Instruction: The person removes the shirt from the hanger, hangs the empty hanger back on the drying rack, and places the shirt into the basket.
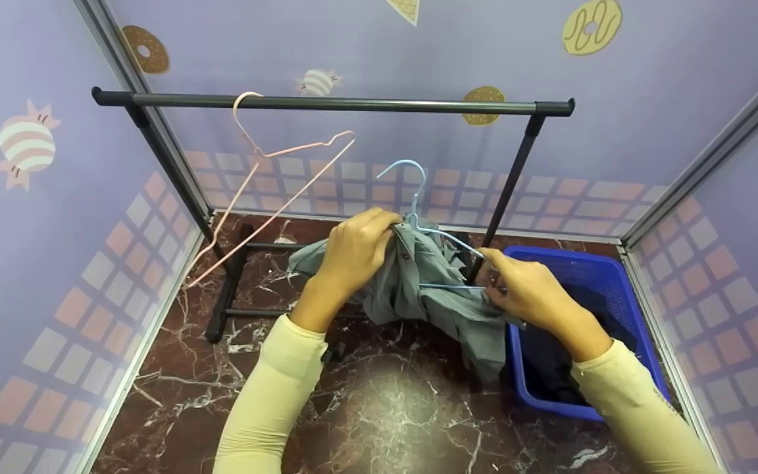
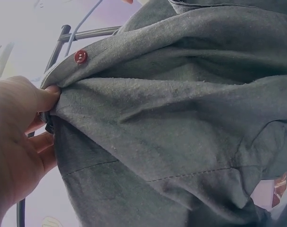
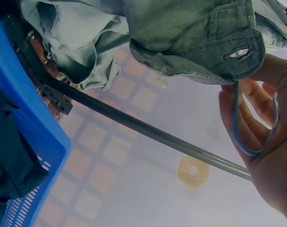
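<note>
A grey-green shirt (image 1: 445,316) hangs bunched between both hands, partly over a light blue hanger (image 1: 448,236). My left hand (image 1: 356,247) pinches the shirt's edge beside the hanger's neck; in the left wrist view, thumb and fingers grip the cloth just below a red button (image 2: 80,56). My right hand (image 1: 530,289) holds the right end of the hanger, whose rounded corner (image 3: 236,118) lies within the fingers in the right wrist view. A shirt flap with a buttonhole (image 3: 205,52) hangs beside those fingers. The hanger's hook points up, off the rail. Cloth hides the hanger's left side.
A black clothes rack with a metal rail (image 1: 379,105) stands in front of me. On its left part hangs a pink hanger (image 1: 293,196). To the right, a blue basket (image 1: 517,375) holds dark clothes (image 1: 547,362). Patterned walls enclose three sides.
</note>
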A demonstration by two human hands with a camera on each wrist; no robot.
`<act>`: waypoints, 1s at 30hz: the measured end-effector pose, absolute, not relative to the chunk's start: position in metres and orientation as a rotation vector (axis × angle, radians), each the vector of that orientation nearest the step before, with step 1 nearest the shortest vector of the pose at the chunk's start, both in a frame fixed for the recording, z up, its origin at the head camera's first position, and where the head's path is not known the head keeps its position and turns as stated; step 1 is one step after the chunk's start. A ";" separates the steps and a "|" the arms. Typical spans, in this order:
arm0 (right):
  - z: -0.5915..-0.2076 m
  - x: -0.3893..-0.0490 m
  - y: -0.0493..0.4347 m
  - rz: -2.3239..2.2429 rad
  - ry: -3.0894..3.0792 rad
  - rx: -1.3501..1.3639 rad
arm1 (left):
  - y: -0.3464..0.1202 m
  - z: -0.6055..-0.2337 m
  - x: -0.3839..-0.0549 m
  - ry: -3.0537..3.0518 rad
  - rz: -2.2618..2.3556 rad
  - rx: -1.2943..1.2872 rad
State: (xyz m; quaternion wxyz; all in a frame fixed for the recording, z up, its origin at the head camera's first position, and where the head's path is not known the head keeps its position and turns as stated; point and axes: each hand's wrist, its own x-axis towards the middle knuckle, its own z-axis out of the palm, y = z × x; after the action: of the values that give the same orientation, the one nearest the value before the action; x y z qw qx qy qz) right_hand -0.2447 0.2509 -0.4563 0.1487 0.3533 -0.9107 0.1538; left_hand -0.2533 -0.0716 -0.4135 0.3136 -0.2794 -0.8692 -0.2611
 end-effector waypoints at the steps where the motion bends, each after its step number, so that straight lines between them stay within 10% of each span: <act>1: -0.457 -0.244 0.251 0.447 -2.607 1.020 | -0.072 -0.414 -0.254 -2.297 -0.700 -0.740; 30: -0.458 -0.236 0.273 0.426 -2.511 0.964 | -0.100 -0.426 -0.255 -2.308 -0.669 -0.844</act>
State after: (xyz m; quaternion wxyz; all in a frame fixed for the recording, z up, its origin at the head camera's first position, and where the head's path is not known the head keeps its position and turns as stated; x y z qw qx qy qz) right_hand -0.2363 0.2728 -0.4579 0.2078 0.3463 -0.9019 0.1530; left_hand -0.2546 -0.0995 -0.4256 0.2929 -0.3169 -0.8664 -0.2512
